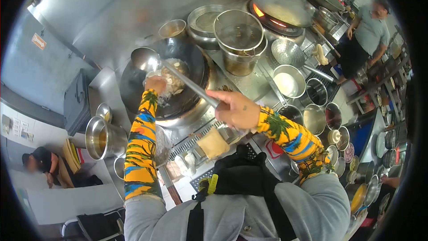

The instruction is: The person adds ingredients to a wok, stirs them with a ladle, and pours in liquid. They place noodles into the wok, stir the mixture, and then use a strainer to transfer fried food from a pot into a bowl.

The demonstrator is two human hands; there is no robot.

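Note:
A long-handled ladle (146,59) is in my right hand (236,110), which wraps around the end of its handle, index finger stretched along it. The ladle's bowl hangs over the left part of a dark wok (133,87) on the stove. Inside the wok lies pale, sliced-looking food (174,73) with a whitish, glossy border that I cannot identify. My left hand (155,83) is closed at the near left edge of this food, just below the ladle's bowl. Its fingers hide whatever they hold.
A strainer over a pot (236,64) stands right of the wok. Behind it, flames burn under a second wok (285,11). A perforated skimmer (287,51) and a pot of white liquid (286,85) lie rightward. A folded cloth (213,143) is near my body. One person (368,31) stands right; another (42,165) is lower left.

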